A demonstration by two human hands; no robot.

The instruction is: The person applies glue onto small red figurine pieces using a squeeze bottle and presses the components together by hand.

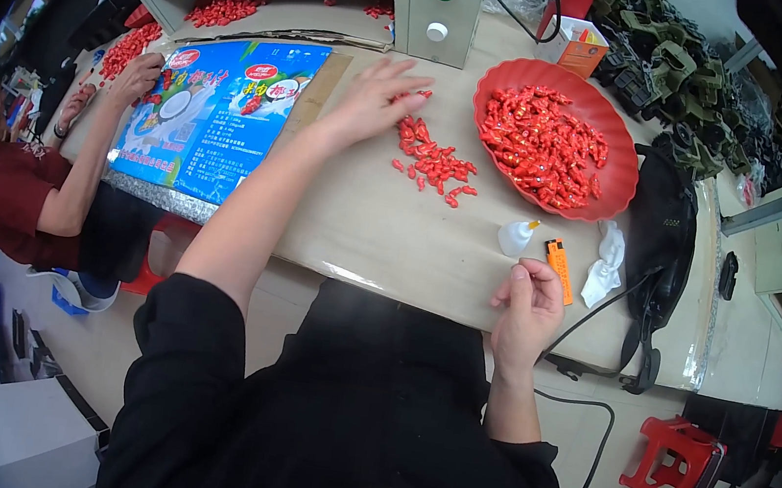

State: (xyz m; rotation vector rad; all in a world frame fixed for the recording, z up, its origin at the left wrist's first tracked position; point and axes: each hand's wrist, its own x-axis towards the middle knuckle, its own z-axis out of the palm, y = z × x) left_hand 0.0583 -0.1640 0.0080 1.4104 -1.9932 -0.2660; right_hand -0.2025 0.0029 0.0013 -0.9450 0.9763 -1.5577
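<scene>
My left hand (pixel 377 102) reaches across the table with its fingers stretched out and apart, at the upper left end of a loose pile of small glossy red pieces (pixel 436 163). Some red shows at its fingertips, but a grip on any piece does not show. By the table's front edge, my right hand (pixel 530 314) is closed, thumb against curled fingers; whatever is in the pinch is too small or hidden. Just beyond it are a small white bottle with a yellow tip (pixel 516 238) and an orange box cutter-like strip (pixel 559 270). A red scalloped bowl (pixel 619 187) holds many similar red pieces.
A crumpled white tissue (pixel 605 265) and a black bag (pixel 664 245) lie on the right. A post with a green button (pixel 430 22) stands behind the pile. On the left, a co-worker (pixel 29 182) reaches over a blue printed cardboard sheet (pixel 219 123). A cable hangs off the front edge.
</scene>
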